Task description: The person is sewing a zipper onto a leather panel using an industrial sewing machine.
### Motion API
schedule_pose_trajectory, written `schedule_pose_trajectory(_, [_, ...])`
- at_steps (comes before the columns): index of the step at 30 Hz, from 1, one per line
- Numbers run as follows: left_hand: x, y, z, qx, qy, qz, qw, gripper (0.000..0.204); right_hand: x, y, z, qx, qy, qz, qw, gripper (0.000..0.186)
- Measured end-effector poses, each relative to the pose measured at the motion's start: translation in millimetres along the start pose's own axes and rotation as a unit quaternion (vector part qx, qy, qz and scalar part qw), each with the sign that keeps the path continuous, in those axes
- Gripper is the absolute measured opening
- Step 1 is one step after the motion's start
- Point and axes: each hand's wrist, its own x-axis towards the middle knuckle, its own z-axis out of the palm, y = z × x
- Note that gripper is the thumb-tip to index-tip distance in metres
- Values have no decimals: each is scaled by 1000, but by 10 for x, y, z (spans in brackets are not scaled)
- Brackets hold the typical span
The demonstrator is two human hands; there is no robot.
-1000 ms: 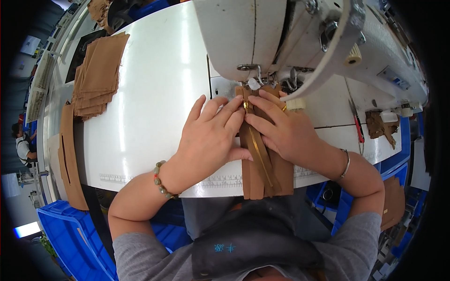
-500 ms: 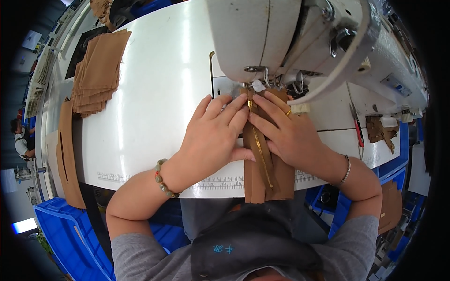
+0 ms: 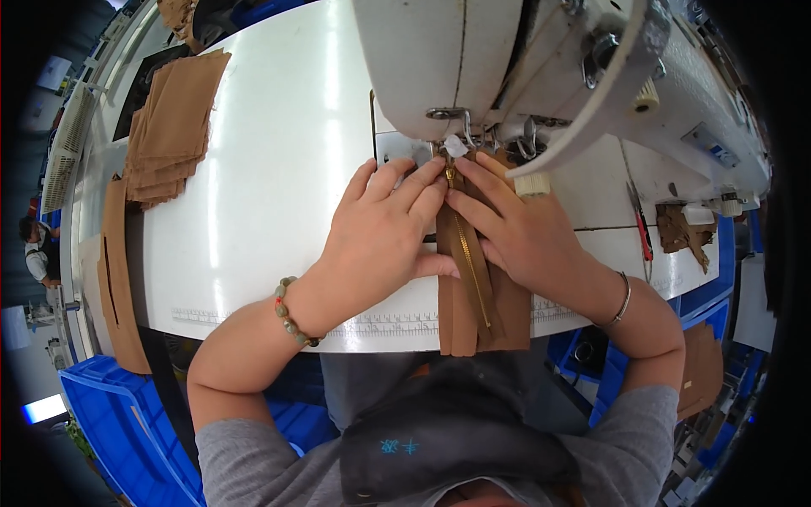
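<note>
A brown fabric piece [image 3: 515, 313] with a zipper tape and gold metal zipper [image 3: 469, 253] lies lengthwise under the presser-foot area of a white sewing machine [image 3: 410, 68]. My left hand [image 3: 380, 232] rests with fingers apart, fingertips on the zipper's left side near the gold slider [image 3: 450, 173] and thumb lower beside the tape. From the right, my right hand [image 3: 515, 237] lays its spread fingers on the tape and fabric, close below the foot. The exact needle point is hidden by metal parts and a small white piece.
Stacked brown panels [image 3: 169, 118] and a long brown piece [image 3: 112, 270] lie at left on the white table [image 3: 253, 211]. Red-handled scissors [image 3: 642, 228] and fabric scraps [image 3: 680, 232] are at right. Blue bins [image 3: 118, 414] stand below. A seated co-worker [image 3: 38, 253] is at far left.
Both my hands have crept slightly forward toward the presser foot, fingertips still on the zipper and fabric. The whole view has also shifted a little.
</note>
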Motion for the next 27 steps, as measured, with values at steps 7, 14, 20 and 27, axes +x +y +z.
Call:
schedule_pose_trajectory(7, [-23,-6,-2,8,-2,-2,1000,86,14,4,-9,-26,-1,-6,1000,50])
schedule_pose_trajectory(14, [-57,32,-13,0,16,6,1000,86,14,-90,-117,-75,3,-19,997,47])
schedule_pose_trajectory(20, [-263,359,-40,-39,19,21,999,70,-308,-268,-292,-61,21,-48,997,32])
schedule_pose_trajectory(27, [-390,398,-12,5,30,25,999,53,-649,-613,-205,91,34,-86,992,42])
